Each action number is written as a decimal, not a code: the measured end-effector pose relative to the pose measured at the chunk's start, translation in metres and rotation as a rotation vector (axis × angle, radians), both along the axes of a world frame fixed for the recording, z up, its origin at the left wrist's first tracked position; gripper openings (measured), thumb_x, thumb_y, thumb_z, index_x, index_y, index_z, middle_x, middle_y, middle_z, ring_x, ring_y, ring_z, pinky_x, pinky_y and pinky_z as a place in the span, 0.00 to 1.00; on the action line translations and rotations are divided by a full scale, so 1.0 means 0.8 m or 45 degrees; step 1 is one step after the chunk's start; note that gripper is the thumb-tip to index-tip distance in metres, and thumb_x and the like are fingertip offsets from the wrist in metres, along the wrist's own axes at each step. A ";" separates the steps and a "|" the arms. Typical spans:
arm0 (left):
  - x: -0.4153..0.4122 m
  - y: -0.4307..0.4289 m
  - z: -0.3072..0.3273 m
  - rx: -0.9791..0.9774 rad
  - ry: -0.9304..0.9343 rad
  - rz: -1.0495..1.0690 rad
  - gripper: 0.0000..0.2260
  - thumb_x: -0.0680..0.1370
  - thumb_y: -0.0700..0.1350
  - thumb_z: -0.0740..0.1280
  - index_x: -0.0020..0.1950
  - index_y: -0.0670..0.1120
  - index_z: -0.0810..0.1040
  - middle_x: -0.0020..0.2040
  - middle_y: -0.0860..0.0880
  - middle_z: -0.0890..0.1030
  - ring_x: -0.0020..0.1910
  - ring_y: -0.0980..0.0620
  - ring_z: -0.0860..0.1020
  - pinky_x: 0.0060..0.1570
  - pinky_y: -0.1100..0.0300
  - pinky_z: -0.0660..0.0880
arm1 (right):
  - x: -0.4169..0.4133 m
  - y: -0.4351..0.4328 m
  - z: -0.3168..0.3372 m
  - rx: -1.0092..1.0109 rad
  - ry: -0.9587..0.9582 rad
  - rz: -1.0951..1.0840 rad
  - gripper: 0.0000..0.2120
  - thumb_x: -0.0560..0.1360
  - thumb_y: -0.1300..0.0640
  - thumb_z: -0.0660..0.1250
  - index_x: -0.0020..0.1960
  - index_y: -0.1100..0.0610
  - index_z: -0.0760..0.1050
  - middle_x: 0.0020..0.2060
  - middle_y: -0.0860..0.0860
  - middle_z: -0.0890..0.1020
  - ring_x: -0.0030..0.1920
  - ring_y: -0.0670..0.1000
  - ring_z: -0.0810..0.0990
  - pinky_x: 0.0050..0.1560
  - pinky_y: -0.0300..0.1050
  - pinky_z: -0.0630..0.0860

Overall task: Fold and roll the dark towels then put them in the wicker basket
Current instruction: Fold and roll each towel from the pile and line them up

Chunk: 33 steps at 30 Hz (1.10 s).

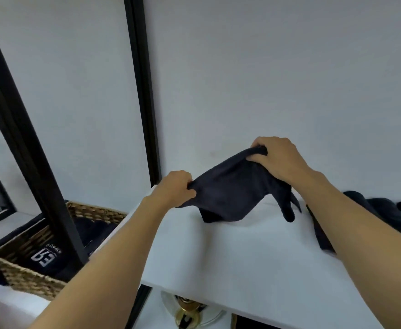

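Two bare hands hold a dark towel [232, 193] up over a white table [242, 252]. The left hand [177, 187] pinches one corner and the right hand [276, 157] clutches the higher edge, with the cloth sagging between them. A heap of dark towels [389, 214] lies on the table at right. A wicker basket [28, 279] containing dark cloth sits at lower left.

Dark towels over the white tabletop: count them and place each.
2 that I can separate. One dark navy towel hangs between the left hand and right hand. A rumpled dark heap lies at the right edge of the white tabletop, maybe hiding more.
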<state>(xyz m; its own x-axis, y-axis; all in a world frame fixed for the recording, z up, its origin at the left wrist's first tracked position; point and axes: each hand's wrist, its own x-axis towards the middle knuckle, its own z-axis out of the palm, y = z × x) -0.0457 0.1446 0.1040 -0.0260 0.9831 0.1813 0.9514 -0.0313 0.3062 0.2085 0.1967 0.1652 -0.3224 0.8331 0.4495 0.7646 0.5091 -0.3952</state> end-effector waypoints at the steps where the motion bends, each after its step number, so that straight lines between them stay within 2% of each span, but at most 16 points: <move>1: 0.000 0.003 0.004 0.071 -0.094 0.016 0.03 0.76 0.43 0.63 0.44 0.43 0.72 0.38 0.48 0.76 0.38 0.46 0.76 0.36 0.55 0.72 | 0.014 0.001 0.003 -0.001 -0.056 -0.031 0.07 0.75 0.48 0.69 0.48 0.50 0.78 0.43 0.46 0.81 0.45 0.51 0.78 0.48 0.49 0.76; 3: -0.002 0.007 0.020 0.232 -0.240 0.027 0.04 0.79 0.45 0.62 0.51 0.45 0.70 0.40 0.48 0.77 0.38 0.48 0.76 0.36 0.57 0.73 | 0.046 0.003 0.009 -0.068 -0.166 -0.062 0.09 0.75 0.48 0.70 0.50 0.52 0.78 0.45 0.48 0.80 0.47 0.52 0.77 0.48 0.47 0.73; 6: -0.009 0.016 0.048 0.392 -0.295 -0.057 0.04 0.81 0.45 0.62 0.55 0.48 0.72 0.43 0.49 0.77 0.40 0.50 0.76 0.39 0.59 0.72 | 0.087 0.007 0.014 -0.180 -0.273 -0.078 0.07 0.76 0.54 0.69 0.53 0.54 0.79 0.48 0.51 0.81 0.50 0.52 0.78 0.47 0.43 0.69; 8: -0.015 0.022 0.066 0.384 -0.254 -0.141 0.06 0.80 0.44 0.65 0.56 0.47 0.77 0.48 0.49 0.79 0.46 0.50 0.77 0.46 0.58 0.72 | 0.106 0.008 0.014 -0.197 -0.320 -0.111 0.07 0.77 0.56 0.68 0.53 0.55 0.80 0.49 0.52 0.81 0.48 0.52 0.77 0.47 0.43 0.69; 10: -0.020 0.031 0.078 0.291 -0.085 -0.199 0.06 0.79 0.42 0.66 0.55 0.46 0.81 0.49 0.48 0.81 0.48 0.49 0.78 0.49 0.56 0.74 | 0.119 0.012 0.014 -0.173 -0.365 -0.158 0.07 0.77 0.56 0.68 0.54 0.56 0.80 0.49 0.52 0.81 0.48 0.52 0.75 0.48 0.44 0.68; 12: -0.019 0.038 0.087 0.290 0.067 -0.155 0.06 0.79 0.42 0.67 0.54 0.47 0.82 0.49 0.47 0.82 0.47 0.48 0.78 0.49 0.51 0.77 | 0.126 0.017 0.015 -0.091 -0.342 -0.219 0.07 0.77 0.56 0.68 0.53 0.56 0.80 0.48 0.52 0.81 0.48 0.53 0.76 0.48 0.46 0.69; 14: -0.010 0.043 0.096 0.491 0.114 -0.057 0.07 0.80 0.44 0.65 0.54 0.48 0.81 0.49 0.47 0.81 0.47 0.47 0.78 0.47 0.49 0.77 | 0.128 0.021 0.018 0.066 -0.245 -0.290 0.06 0.78 0.57 0.66 0.54 0.55 0.79 0.48 0.51 0.80 0.49 0.55 0.77 0.49 0.48 0.71; 16: 0.003 0.042 0.100 0.726 0.035 -0.027 0.07 0.80 0.44 0.63 0.54 0.47 0.80 0.49 0.49 0.81 0.47 0.47 0.77 0.45 0.49 0.76 | 0.127 0.019 0.022 0.262 -0.138 -0.357 0.08 0.78 0.58 0.65 0.55 0.56 0.78 0.49 0.51 0.79 0.50 0.55 0.77 0.50 0.47 0.71; 18: 0.007 0.036 0.095 0.806 -0.088 -0.058 0.06 0.79 0.41 0.63 0.53 0.47 0.79 0.47 0.51 0.81 0.45 0.49 0.78 0.45 0.50 0.77 | 0.126 0.008 0.020 0.347 -0.061 -0.346 0.07 0.77 0.61 0.64 0.54 0.55 0.78 0.48 0.49 0.79 0.48 0.53 0.77 0.49 0.46 0.71; 21: -0.007 0.020 0.057 0.504 -0.190 -0.151 0.07 0.73 0.38 0.67 0.45 0.50 0.79 0.40 0.53 0.81 0.41 0.49 0.79 0.41 0.52 0.78 | 0.133 -0.018 -0.011 0.096 -0.121 -0.213 0.10 0.72 0.65 0.65 0.48 0.51 0.76 0.44 0.46 0.78 0.45 0.50 0.76 0.46 0.42 0.70; 24: -0.018 -0.008 -0.016 -0.015 -0.024 -0.216 0.06 0.66 0.47 0.68 0.34 0.58 0.74 0.35 0.58 0.77 0.39 0.49 0.79 0.43 0.52 0.78 | 0.137 -0.047 -0.082 -0.374 -0.471 -0.082 0.13 0.70 0.63 0.67 0.40 0.44 0.72 0.39 0.43 0.78 0.42 0.49 0.77 0.40 0.38 0.70; 26: -0.022 -0.021 -0.058 -0.384 0.062 -0.261 0.08 0.65 0.47 0.71 0.32 0.61 0.75 0.35 0.59 0.78 0.40 0.53 0.79 0.44 0.60 0.77 | 0.132 -0.066 -0.120 -0.777 -0.642 -0.002 0.13 0.69 0.61 0.69 0.40 0.43 0.74 0.40 0.42 0.79 0.40 0.44 0.78 0.39 0.34 0.71; 28: -0.020 -0.029 -0.072 -0.661 -0.015 -0.281 0.10 0.67 0.44 0.74 0.31 0.59 0.80 0.36 0.57 0.82 0.40 0.55 0.81 0.44 0.65 0.76 | 0.130 -0.076 -0.132 -1.086 -0.640 0.035 0.08 0.70 0.59 0.70 0.44 0.46 0.78 0.43 0.42 0.81 0.40 0.44 0.78 0.41 0.34 0.74; 30: -0.017 -0.026 -0.060 -0.768 -0.050 -0.253 0.04 0.71 0.49 0.73 0.35 0.55 0.83 0.38 0.56 0.84 0.41 0.56 0.82 0.51 0.62 0.75 | 0.133 -0.071 -0.126 -1.147 -0.491 -0.009 0.07 0.73 0.59 0.67 0.48 0.51 0.81 0.44 0.43 0.83 0.43 0.45 0.81 0.41 0.37 0.76; 31: -0.018 -0.022 -0.055 -0.788 -0.059 -0.224 0.06 0.73 0.50 0.71 0.39 0.51 0.84 0.38 0.55 0.85 0.41 0.55 0.83 0.53 0.60 0.75 | 0.133 -0.065 -0.124 -1.098 -0.418 -0.056 0.08 0.74 0.59 0.65 0.48 0.53 0.82 0.44 0.45 0.84 0.44 0.46 0.83 0.41 0.38 0.77; 33: -0.017 -0.005 -0.055 -0.635 -0.060 -0.136 0.08 0.76 0.47 0.67 0.41 0.46 0.83 0.40 0.51 0.85 0.41 0.52 0.83 0.52 0.58 0.76 | 0.131 -0.047 -0.124 -0.879 -0.329 -0.182 0.09 0.75 0.60 0.62 0.47 0.56 0.81 0.44 0.50 0.84 0.43 0.50 0.83 0.43 0.43 0.77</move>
<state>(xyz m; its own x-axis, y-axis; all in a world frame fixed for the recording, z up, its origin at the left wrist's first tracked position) -0.0590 0.1403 0.0601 0.0826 0.9473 -0.3094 0.9356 0.0332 0.3514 0.3133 0.1588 0.0657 -0.2140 0.9399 -0.2659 0.9164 0.0989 -0.3879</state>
